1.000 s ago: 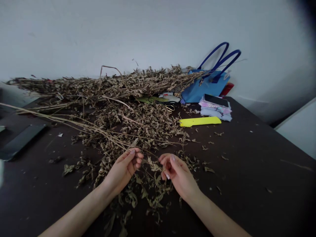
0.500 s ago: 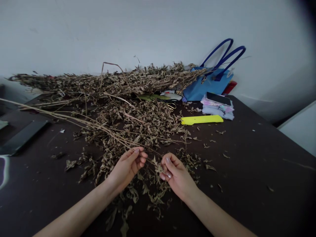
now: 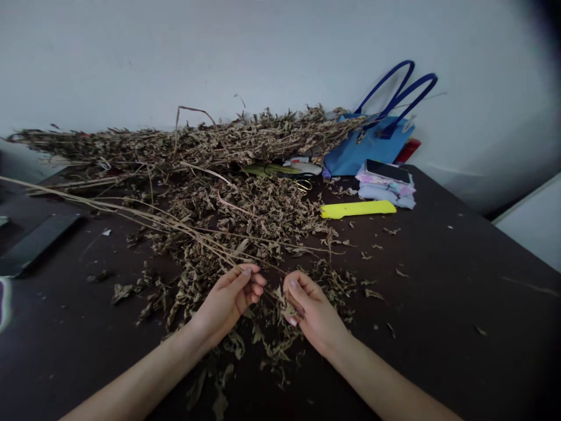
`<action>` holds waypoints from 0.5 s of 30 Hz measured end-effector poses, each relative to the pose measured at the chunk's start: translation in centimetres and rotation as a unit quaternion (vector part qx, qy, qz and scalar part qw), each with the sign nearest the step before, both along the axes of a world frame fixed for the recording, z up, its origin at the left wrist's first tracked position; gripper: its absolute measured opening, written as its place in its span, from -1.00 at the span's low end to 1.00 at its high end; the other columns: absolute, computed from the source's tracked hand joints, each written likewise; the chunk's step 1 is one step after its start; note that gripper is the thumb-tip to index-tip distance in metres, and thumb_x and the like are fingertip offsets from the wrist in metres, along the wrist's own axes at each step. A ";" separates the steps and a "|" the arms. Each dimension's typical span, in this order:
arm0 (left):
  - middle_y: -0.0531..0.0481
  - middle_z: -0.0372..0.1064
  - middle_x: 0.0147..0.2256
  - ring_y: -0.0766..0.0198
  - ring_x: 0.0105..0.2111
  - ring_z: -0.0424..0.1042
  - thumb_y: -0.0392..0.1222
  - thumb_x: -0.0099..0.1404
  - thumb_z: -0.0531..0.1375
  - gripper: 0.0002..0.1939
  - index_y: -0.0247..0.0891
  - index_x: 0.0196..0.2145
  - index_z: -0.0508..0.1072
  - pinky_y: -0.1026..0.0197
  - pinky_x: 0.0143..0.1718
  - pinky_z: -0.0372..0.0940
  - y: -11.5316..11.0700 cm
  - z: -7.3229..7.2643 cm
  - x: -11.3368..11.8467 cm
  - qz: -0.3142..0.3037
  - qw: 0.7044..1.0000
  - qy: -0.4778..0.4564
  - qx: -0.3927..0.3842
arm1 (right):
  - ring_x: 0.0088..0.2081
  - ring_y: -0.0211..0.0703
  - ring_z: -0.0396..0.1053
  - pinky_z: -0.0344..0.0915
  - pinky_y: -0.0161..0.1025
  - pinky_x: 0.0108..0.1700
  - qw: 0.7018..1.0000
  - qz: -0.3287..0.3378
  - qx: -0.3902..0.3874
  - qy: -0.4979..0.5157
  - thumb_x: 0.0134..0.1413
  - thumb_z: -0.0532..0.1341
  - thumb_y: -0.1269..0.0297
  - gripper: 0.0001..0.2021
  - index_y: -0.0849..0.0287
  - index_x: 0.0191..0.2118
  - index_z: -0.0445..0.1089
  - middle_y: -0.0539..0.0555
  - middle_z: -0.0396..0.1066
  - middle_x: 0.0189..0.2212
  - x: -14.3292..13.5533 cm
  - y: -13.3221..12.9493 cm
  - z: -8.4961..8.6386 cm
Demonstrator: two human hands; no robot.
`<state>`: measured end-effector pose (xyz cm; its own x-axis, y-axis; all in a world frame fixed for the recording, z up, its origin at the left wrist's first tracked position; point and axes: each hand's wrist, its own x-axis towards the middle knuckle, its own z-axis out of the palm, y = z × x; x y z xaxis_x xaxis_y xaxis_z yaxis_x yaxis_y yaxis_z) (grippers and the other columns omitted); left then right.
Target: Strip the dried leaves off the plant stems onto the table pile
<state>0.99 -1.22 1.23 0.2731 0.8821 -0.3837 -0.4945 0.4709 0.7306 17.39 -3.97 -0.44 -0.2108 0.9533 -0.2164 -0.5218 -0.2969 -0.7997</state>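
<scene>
My left hand (image 3: 234, 298) is closed around several thin dried stems (image 3: 175, 225), which run off to the left edge. Close beside it, my right hand (image 3: 313, 310) pinches a dried leafy stem tip (image 3: 283, 299), its fingers curled over the leaves. A thin stem bridges the small gap between the hands. Beneath and beyond them spreads a heap of curled dried leaves (image 3: 263, 210). More leaves (image 3: 274, 351) lie below the hands, near the front of the table.
A long bundle of dried plants (image 3: 197, 140) lies along the wall. At the back right stand a blue bag (image 3: 368, 146) and a phone (image 3: 385, 171) on folded cloth. A yellow strip (image 3: 357, 209), scissors (image 3: 303, 186) and a dark flat object (image 3: 39, 242) rest on the dark table (image 3: 460, 280).
My right hand's fingers have curled more tightly over the leafy tip. The left hand stays closed on the stems, shifted very slightly. The whole view has moved a little.
</scene>
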 end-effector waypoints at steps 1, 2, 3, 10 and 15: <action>-0.06 0.40 -0.43 0.41 -0.50 0.35 -0.33 0.28 0.11 -0.90 -0.39 -0.28 0.41 0.37 -0.46 0.30 0.0 0.0 0.0 0.001 1.000 0.002 -0.001 | -0.66 -0.42 -0.13 -0.01 -0.44 -0.64 1.000 0.000 -0.005 -0.005 0.09 0.19 0.13 -0.77 0.15 -0.46 0.26 -0.17 -0.10 -0.69 0.1 0.1 0.0; -0.06 0.40 -0.43 0.41 -0.50 0.35 -0.34 0.28 0.11 -0.91 -0.39 -0.28 0.41 0.37 -0.46 0.30 0.0 0.1 0.0 0.004 1.000 0.004 -0.003 | -0.66 -0.42 -0.13 0.00 -0.44 -0.63 1.000 -0.002 -0.008 -0.010 0.09 0.19 0.12 -0.77 0.15 -0.45 0.27 -0.17 -0.09 -0.70 0.3 0.3 0.0; -0.06 0.40 -0.43 0.41 -0.50 0.34 -0.35 0.28 0.10 -0.91 -0.39 -0.29 0.41 0.37 -0.46 0.30 0.1 0.2 0.0 0.007 1.000 0.004 -0.005 | -0.66 -0.42 -0.13 0.01 -0.44 -0.63 1.000 -0.006 -0.009 -0.015 0.09 0.18 0.13 -0.78 0.14 -0.44 0.27 -0.17 -0.08 -0.70 0.4 0.4 0.0; -0.05 0.37 -0.43 0.42 -0.50 0.34 -0.36 0.31 0.05 -0.87 -0.40 -0.27 0.40 0.40 -0.48 0.29 0.2 0.6 -0.2 0.014 1.000 0.007 -0.006 | -0.66 -0.44 -0.07 0.12 -0.42 -0.60 0.989 -0.061 0.056 -0.119 0.08 0.19 0.15 -0.85 0.12 -0.33 0.33 -0.16 0.08 -0.64 2.0 1.5 0.7; -0.06 0.39 -0.42 0.42 -0.49 0.34 -0.36 0.31 0.06 -0.86 -0.40 -0.25 0.41 0.40 -0.47 0.29 0.3 0.4 -0.3 0.015 1.000 -0.001 -0.003 | -0.64 -0.41 0.07 0.21 -0.37 -0.56 0.958 -0.001 0.105 -0.266 0.12 0.14 0.12 -0.80 0.12 -0.26 0.37 -0.11 0.19 -0.60 2.4 1.2 1.5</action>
<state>0.66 -0.93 1.67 0.2466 0.8875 -0.3893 -0.5103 0.4605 0.7263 19.78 -2.75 1.02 -0.1221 0.9878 -0.0969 -0.0232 -0.1004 -0.9947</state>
